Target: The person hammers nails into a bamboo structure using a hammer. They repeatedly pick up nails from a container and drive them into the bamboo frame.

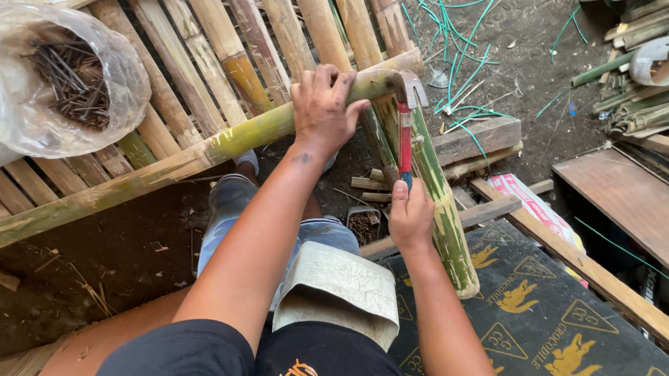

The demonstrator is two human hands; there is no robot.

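While the left hand (322,106) presses down on the long bamboo pole (157,171), its fingers curled over the top and wrapped round it, the right hand (410,213) grips the lower end of a hammer (405,130) with fingers closed tight on the handle. The hammer stands almost straight up and down in view: its red handle runs from the near hand away to the far side, and the grey claw head sits at the far end, hooked against the pole's right tip. The pole's long axis slants from near left up to far right, lying across a panel of bamboo slats (204,41). A second bamboo piece (441,210) meets it at that tip and runs back toward the near right, just beside the hammer. At far left a clear plastic bag (14,106) holds dark nails (74,79). Green cord (466,57) lies scattered on the dirt floor (528,53) beyond, and a black printed sheet (573,334) lies near right.
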